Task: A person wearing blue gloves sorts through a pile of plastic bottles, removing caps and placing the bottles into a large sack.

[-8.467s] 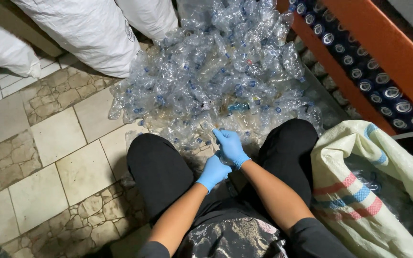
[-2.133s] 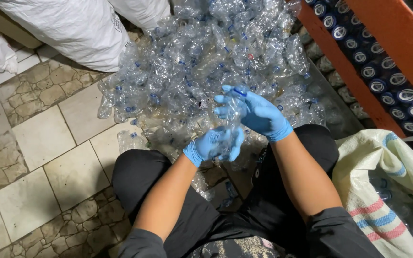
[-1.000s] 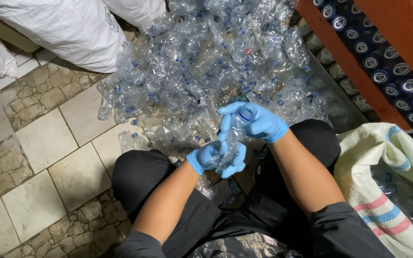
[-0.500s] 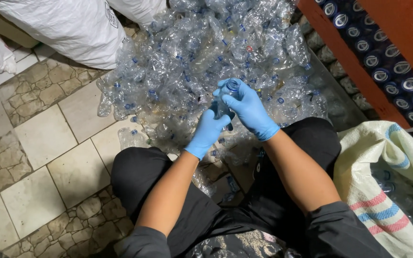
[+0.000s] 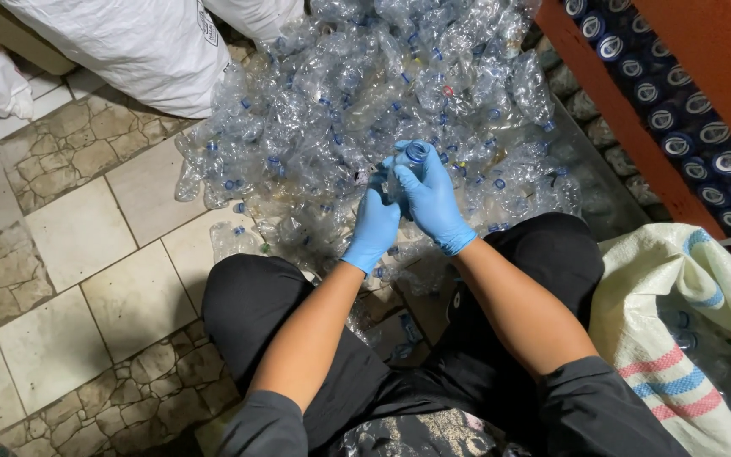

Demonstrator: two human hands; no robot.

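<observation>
Both my hands wear blue gloves and meet over a large pile of crushed clear plastic bottles on the tiled floor. My right hand is closed around a clear bottle with a blue cap, its top poking above my fingers. My left hand grips the same bottle from the left and below. I sit with my black-trousered legs spread on either side of the pile's near edge.
A woven white sack with red and blue stripes lies open at my right, bottles inside. Large white sacks stand at the top left. An orange rack holding rows of blue-capped bottles runs along the right.
My hands picked a bottle from the pile, worked it low near my lap, then lifted it. Now both hands hold it slightly higher over the pile.
</observation>
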